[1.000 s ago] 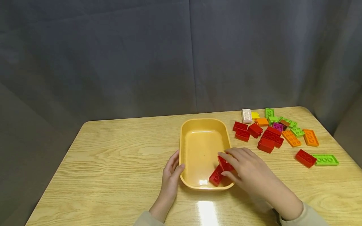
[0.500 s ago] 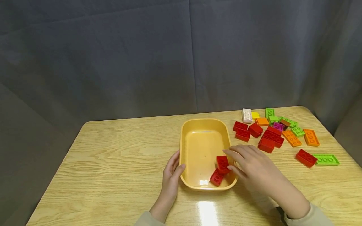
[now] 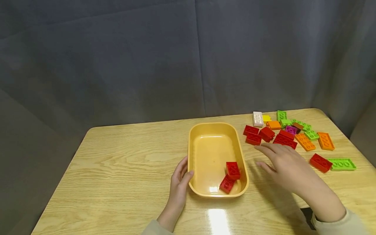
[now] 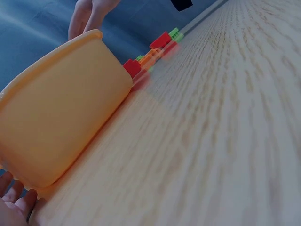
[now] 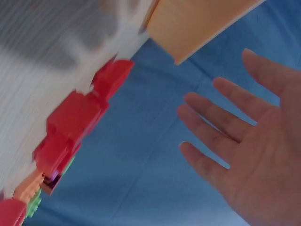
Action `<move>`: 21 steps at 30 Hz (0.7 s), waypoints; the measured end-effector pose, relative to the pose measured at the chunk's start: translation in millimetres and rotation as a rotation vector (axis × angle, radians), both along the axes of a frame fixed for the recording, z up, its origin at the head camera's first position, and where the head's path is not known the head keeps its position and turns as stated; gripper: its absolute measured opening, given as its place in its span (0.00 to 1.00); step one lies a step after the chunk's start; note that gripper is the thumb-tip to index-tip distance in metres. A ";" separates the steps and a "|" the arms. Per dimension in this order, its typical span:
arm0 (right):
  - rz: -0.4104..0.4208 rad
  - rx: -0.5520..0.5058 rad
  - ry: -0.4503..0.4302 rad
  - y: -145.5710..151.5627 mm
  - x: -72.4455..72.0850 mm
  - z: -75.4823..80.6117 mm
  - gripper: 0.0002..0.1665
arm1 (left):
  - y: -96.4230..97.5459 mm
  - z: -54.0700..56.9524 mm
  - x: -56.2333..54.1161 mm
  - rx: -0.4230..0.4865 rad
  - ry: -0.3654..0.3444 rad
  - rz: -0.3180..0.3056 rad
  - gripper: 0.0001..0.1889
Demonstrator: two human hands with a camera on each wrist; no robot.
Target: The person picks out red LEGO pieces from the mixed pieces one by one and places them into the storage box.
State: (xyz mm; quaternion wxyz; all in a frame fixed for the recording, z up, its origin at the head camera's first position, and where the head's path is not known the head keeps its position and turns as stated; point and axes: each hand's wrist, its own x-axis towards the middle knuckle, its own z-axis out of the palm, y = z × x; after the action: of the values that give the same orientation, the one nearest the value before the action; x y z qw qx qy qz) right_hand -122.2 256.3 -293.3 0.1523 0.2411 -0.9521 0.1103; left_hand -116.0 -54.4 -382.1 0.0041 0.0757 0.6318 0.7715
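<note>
A yellow plastic tray [image 3: 214, 153] stands on the table, with two red toy building bricks in its near right corner. One red brick [image 3: 233, 170] leans on the other red brick [image 3: 227, 184]. My left hand [image 3: 179, 182] grips the tray's left side, thumb at the rim and fingers along the outer wall. To the right of the tray, my right hand [image 3: 289, 166] hovers above the table with its fingers spread and nothing in them. A group of red bricks [image 3: 253, 139] lies just beyond it; one of that group is hidden behind the hand.
Farther right lie orange bricks [image 3: 305, 142], green bricks [image 3: 311, 135], a purple brick [image 3: 290, 130], a white brick [image 3: 258, 119] and a yellow brick [image 3: 266, 118]. A red brick [image 3: 321, 163] touches a green plate [image 3: 343, 164] near the right edge. A dark curtain [image 3: 147, 65] hangs behind the table.
My right hand has let go of a red brick in the tray, which now leans on the other one. It has moved right, out over the table. The left hand stays on the tray.
</note>
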 end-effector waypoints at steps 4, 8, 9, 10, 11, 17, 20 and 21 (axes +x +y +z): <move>-0.051 0.000 -0.025 13.6 -2.1 0.8 0.32 | -0.2 0.3 0.5 -0.006 0.001 -0.001 0.31; -0.083 0.005 -0.095 22.1 -3.4 3.0 0.33 | -0.8 1.3 0.3 -0.018 0.003 0.010 0.30; -0.090 0.004 -0.113 23.8 -3.3 4.0 0.33 | -0.9 1.3 0.4 -0.020 0.002 0.012 0.30; -0.097 0.002 -0.132 25.6 -3.3 4.9 0.33 | -0.8 1.3 0.3 -0.023 -0.001 0.016 0.30; -0.104 0.001 -0.150 27.5 -3.4 5.7 0.32 | -0.7 1.2 0.3 -0.024 -0.003 0.017 0.30; -0.138 -0.004 -0.197 42.6 -7.5 8.4 0.30 | 0.2 0.2 1.5 -0.012 -0.001 0.008 0.30; -0.152 -0.003 -0.188 50.7 -11.7 6.9 0.29 | -0.5 -0.5 0.4 -0.017 0.003 0.006 0.30; -0.160 -0.001 -0.186 53.0 -13.2 5.8 0.29 | -0.9 -0.8 0.2 -0.018 0.005 0.004 0.30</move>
State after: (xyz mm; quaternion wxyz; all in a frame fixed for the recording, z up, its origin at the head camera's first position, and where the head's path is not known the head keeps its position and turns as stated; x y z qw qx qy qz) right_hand -135.4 309.3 -287.5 0.0720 0.1529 -0.9783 0.1201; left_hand -115.8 -55.3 -382.9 0.0018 0.0763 0.6390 0.7654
